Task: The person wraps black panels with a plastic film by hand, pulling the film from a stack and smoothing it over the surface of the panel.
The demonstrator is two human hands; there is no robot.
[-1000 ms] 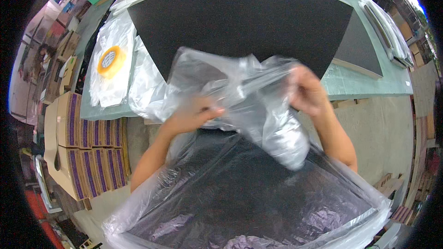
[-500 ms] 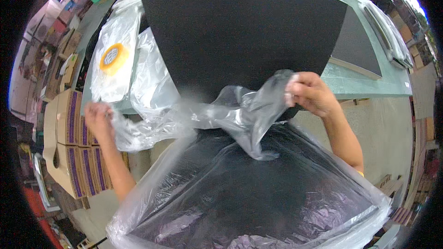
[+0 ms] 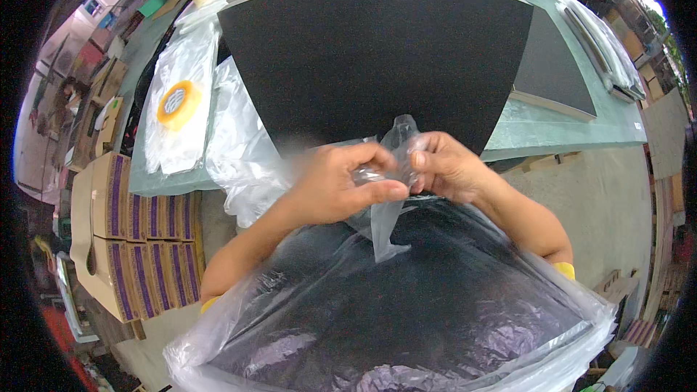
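Both hands are bare. The left hand (image 3: 337, 181), near the middle of the view, is slightly blurred, with a broad, rounded thumb tip. The right hand (image 3: 450, 167), toward three o'clock, has slim fingers and a short thumb. The left forearm (image 3: 247, 250), toward eight o'clock, is uncovered, as is the right forearm (image 3: 526, 221), toward four. A narrow strip of plain, bright yellow shows at the left sleeve (image 3: 209, 304), toward half past seven, and the right sleeve (image 3: 565, 271), toward four.

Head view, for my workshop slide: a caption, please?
Left hand and right hand handle clear plastic film in front of a black panel.
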